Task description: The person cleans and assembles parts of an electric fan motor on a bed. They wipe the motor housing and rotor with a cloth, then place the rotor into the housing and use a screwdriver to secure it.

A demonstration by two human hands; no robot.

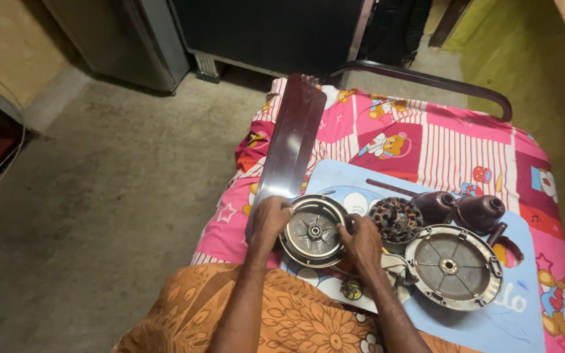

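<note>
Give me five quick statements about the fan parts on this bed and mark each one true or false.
1. Both hands hold the round motor housing. True: the left hand is on its left rim, the right hand on its right.
2. The fan blade lies to the right of the housing. False: it stretches up and away from its left side.
3. The wound copper stator sits beside the right hand. True.
4. The second round cover rests on the concrete floor. False: it lies on the blue sheet on the bed.
5. Two dark brown cup-shaped covers lie beyond the stator. True.
</note>
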